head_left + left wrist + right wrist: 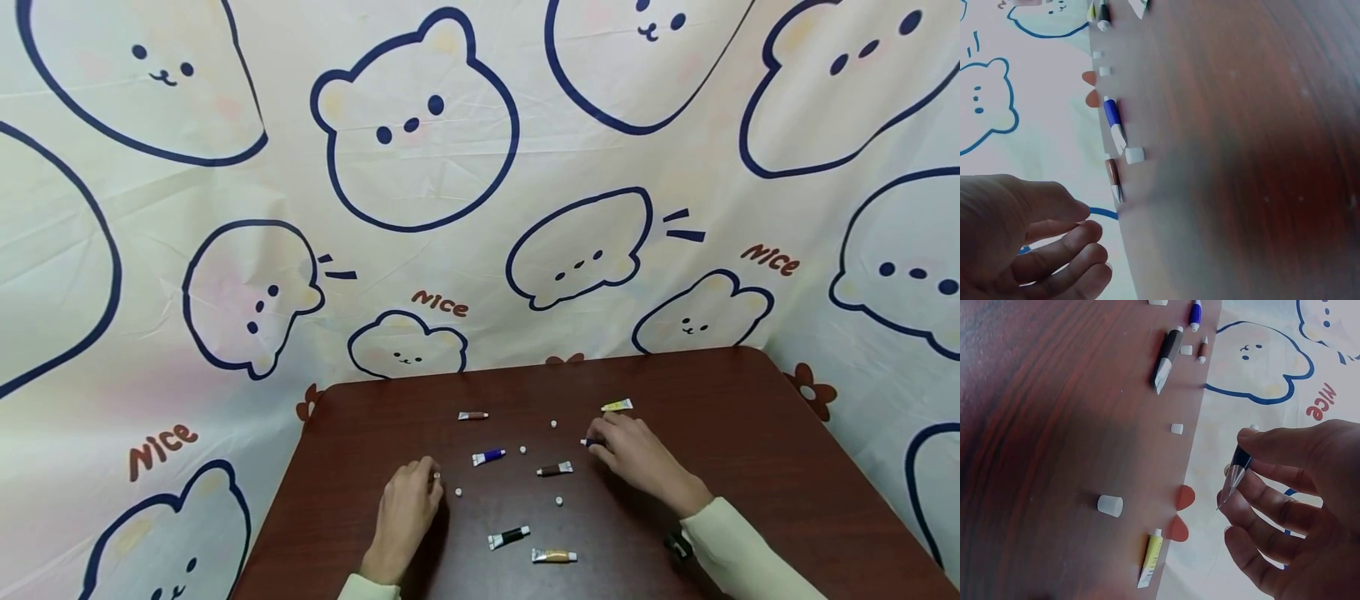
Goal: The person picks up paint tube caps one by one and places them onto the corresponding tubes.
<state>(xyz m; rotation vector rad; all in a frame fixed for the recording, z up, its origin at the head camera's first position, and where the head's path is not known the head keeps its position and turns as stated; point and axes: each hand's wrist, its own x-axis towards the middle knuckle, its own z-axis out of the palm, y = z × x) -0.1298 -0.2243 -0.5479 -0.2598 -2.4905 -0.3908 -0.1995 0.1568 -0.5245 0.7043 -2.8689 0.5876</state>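
Observation:
My right hand pinches a dark blue paint tube between thumb and fingers, above the table's right side. In the right wrist view, the tube's silver crimped end points down and left. My left hand is at the table's left side, thumb and fingers drawn together. At its fingertips in the head view shows a small white cap; in the left wrist view the fingers hide it. Nearest that hand lies another white cap. A yellow paint tube lies just beyond my right hand.
Between the hands lie a blue tube, a dark brown tube and several white caps. A reddish-brown tube is farther back; a black tube and an ochre tube are nearer. A printed cloth hangs behind the table.

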